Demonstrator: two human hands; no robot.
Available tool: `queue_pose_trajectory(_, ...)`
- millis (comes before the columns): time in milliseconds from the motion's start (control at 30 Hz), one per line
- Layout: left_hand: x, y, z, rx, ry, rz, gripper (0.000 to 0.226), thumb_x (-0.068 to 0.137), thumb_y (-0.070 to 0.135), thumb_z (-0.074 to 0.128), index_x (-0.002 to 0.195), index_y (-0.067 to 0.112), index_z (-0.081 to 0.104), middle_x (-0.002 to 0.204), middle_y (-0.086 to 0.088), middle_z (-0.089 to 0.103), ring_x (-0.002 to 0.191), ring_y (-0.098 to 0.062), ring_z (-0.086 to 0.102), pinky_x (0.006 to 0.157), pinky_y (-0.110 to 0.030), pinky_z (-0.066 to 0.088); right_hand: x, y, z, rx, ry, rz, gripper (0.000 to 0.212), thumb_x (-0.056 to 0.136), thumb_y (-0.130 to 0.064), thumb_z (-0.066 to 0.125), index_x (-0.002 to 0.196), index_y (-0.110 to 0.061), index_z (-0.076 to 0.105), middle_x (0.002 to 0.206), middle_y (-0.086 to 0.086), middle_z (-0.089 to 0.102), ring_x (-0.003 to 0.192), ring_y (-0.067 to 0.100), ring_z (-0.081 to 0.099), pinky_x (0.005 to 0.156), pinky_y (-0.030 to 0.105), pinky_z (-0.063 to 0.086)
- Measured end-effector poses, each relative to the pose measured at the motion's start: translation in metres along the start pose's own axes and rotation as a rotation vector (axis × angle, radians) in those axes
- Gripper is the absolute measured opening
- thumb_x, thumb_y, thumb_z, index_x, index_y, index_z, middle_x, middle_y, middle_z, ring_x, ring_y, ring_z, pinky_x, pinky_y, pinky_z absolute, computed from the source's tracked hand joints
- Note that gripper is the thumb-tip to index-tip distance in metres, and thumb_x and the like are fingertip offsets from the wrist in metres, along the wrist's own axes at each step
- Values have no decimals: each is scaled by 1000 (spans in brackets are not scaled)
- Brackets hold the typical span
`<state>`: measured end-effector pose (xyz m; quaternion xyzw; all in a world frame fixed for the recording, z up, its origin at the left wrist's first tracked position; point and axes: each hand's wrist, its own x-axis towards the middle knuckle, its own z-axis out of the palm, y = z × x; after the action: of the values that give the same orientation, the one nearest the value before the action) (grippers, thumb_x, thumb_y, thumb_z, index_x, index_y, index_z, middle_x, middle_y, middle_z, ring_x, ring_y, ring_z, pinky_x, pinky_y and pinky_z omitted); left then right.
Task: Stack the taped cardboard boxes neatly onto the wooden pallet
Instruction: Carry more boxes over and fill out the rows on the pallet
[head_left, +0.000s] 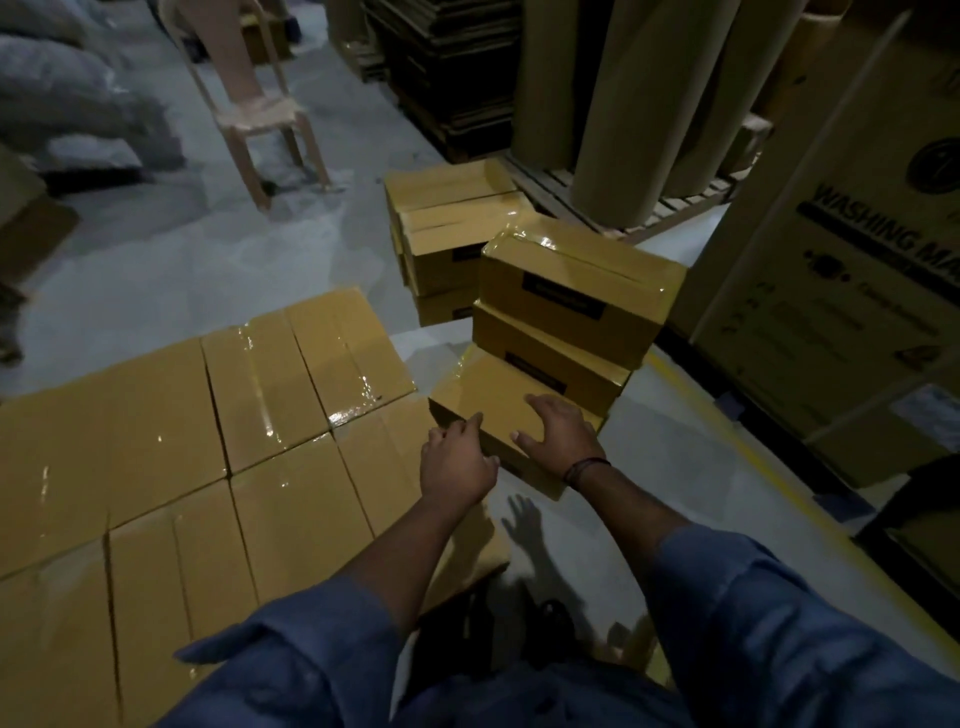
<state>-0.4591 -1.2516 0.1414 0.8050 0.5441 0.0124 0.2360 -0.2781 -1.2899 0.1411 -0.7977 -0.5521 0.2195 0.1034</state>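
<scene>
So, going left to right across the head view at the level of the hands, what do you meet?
From the left: flat layer of taped boxes → left hand → right hand → yellow floor line → washing machine carton. The box under the hands spans both, so it is left out.

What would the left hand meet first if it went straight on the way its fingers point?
Probably the low cardboard box that the right hand rests on; the left hand points at its near-left edge, though depth is unclear.
</scene>
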Motion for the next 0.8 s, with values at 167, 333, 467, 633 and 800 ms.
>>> queue_pose_trajectory(167,40,42,1,13,10,-29,78,94,50,65,160,27,31,153,-5,49,136,-37,43,107,-47,42,35,28,-40,-39,-7,-35,69,96,-54,57,157,-29,33,161,1,34,147,28,29,114,52,34)
queue_pose_trajectory(333,74,79,3,4,21,-37,77,94,50,65,160,26,31,152,-6,50,137,-38,44,107,-47,42,72,50,-72,-63,-2,-69,70,96,-56,57,156,-30,33,161,1,34,147,28,28,114,53,34)
queue_pose_trajectory(467,100,94,7,-7,15,-1,77,94,49,64,159,24,33,151,-7,52,133,-38,47,105,-46,44,102,63,-83,-67,-17,-59,70,96,-56,57,156,-30,33,161,2,34,147,30,29,115,52,33)
queue_pose_trajectory(633,150,105,8,-46,0,-3,76,94,48,64,158,24,33,150,-8,52,133,-38,46,105,-48,44,149,71,-98,-79,-6,-49,68,96,-55,56,156,-30,34,162,1,33,147,28,29,114,50,33)
queue_pose_trajectory(800,213,120,-3,-96,21,-33,72,93,49,64,155,26,37,148,-5,53,131,-37,48,104,-48,43,204,82,-116,-85,-33,-35,68,96,-54,57,156,-31,34,161,0,34,148,26,28,115,51,32)
